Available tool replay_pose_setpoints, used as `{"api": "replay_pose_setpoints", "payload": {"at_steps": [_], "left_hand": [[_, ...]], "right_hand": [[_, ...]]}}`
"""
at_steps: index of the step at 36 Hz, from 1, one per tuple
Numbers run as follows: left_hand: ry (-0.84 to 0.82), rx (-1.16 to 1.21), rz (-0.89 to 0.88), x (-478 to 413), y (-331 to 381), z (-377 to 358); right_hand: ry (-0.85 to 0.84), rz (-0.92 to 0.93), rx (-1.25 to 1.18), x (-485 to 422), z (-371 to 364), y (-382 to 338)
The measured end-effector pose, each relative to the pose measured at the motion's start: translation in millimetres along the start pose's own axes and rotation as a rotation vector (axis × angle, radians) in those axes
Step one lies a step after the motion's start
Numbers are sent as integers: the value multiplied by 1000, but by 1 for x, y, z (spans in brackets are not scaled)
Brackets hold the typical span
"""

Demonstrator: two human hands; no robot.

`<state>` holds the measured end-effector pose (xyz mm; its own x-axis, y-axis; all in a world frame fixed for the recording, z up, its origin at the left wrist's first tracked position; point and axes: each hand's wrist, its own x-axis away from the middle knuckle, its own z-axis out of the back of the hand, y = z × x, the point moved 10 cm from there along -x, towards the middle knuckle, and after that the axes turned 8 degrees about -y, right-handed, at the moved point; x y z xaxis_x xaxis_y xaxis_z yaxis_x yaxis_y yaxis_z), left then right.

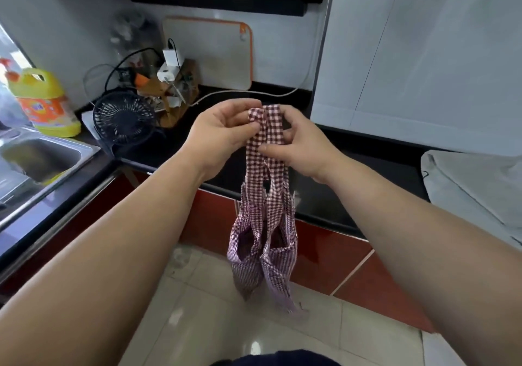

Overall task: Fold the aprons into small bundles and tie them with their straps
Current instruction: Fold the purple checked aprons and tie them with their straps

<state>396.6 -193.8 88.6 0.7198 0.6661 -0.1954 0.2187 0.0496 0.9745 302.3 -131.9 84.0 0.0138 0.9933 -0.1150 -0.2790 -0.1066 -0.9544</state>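
Note:
A maroon-and-white checked apron (264,241) hangs in the air in front of the black counter (353,151), bunched into a long narrow shape, its lower end dangling over the floor. My left hand (223,134) pinches the top of the cloth from the left, thumb and fingers curled on it. From the right, my right hand (299,148) grips the same upper part, its fingers curled around the checked strap. Both hands meet at the top of the apron, above the counter edge.
A small black fan (124,120) stands on the counter at left, beside a wooden rack with plugs and cables (169,83). A steel sink (36,156) and a yellow detergent bottle (42,103) are far left. A white cutting board (209,52) leans on the wall. White cloth (474,185) lies at right.

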Motion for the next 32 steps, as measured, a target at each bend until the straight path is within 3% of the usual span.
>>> {"api": "replay_pose_setpoints", "payload": {"at_steps": [6,12,17,22,28,32], "left_hand": [[122,-33,80,-9,-34,15],[-213,-136,408,-14,-108,1],[-39,28,421,-63,-131,36],[7,159,393,-132,-132,75],[-8,109,389,-199,-135,110],[14,66,362,-243,-128,136]], "right_hand": [[-21,-7,-95,-22,6,12],[43,-30,-299,-71,30,21],[185,-85,-407,-124,56,44],[309,-222,-309,-174,70,79],[431,-292,-224,-231,94,89],[259,-480,29,-245,93,114]]}}
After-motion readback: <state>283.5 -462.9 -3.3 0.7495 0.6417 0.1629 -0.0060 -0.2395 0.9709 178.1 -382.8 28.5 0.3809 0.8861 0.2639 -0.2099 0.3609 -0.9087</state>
